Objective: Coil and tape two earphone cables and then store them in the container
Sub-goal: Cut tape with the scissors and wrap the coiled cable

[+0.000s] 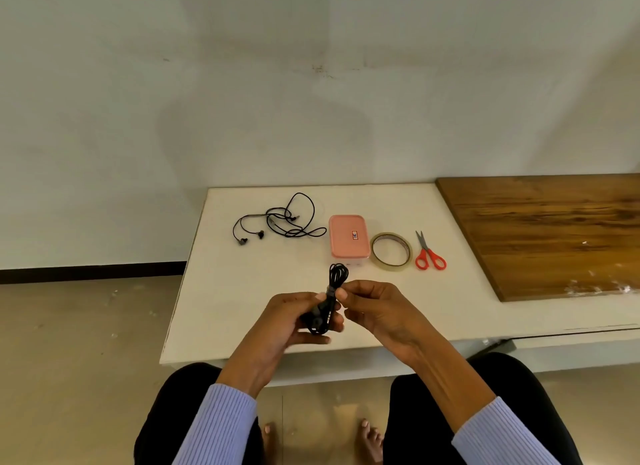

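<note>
A coiled black earphone cable is held above the near part of the white table. My left hand grips its lower end with the earbuds. My right hand pinches the coil's middle, where a band of tape seems wrapped. A second black earphone cable lies loose and uncoiled at the table's far left. Behind my hands, near the middle of the table, stands the pink container with its lid on. Right of it lie a roll of clear tape and red-handled scissors.
A dark wooden board covers the right part of the table. A white wall rises behind. My knees in black trousers sit under the table's near edge, bare feet on the floor.
</note>
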